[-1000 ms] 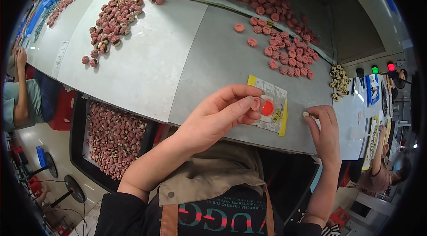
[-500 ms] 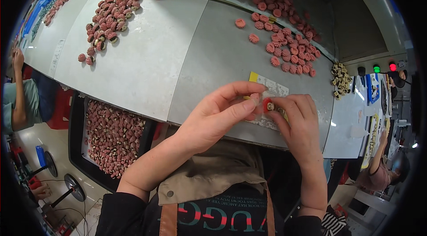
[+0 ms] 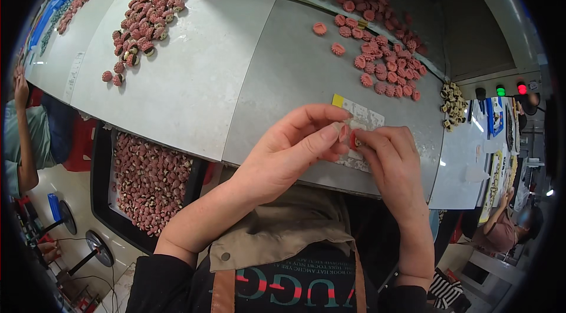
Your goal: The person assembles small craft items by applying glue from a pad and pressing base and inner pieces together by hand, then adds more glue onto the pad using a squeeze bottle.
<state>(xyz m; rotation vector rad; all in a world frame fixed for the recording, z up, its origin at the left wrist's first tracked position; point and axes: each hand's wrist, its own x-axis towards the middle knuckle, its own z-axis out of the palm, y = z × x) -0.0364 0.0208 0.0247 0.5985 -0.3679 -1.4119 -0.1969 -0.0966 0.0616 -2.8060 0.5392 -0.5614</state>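
In front of my apron, over the table's near edge, my two hands are close together. The fingertips and thumb of my left hand (image 3: 289, 151) pinch a small bumpy pink piece (image 3: 344, 132), partly hidden by the thumb. Beside it, my right hand (image 3: 392, 157) pinches a small red piece (image 3: 353, 138) with a dark and cream part, mostly covered by the fingers. Whether the two pieces touch I cannot tell. Beneath the fingers lies a pale, worn card (image 3: 368, 115) with a yellow end.
Loose bumpy pink caps (image 3: 383, 65) lie farther back on the grey tabletop (image 3: 283, 59). Small cream-and-dark pieces (image 3: 453, 106) sit at the right. Pink-and-cream assembled pieces (image 3: 144, 24) are heaped at the left; more fill a black bin (image 3: 101, 195) below. Co-workers sit at both sides.
My right hand has come slightly nearer my left, and its fingers now cover more of the red piece. The left thumb has shifted on the pink piece.
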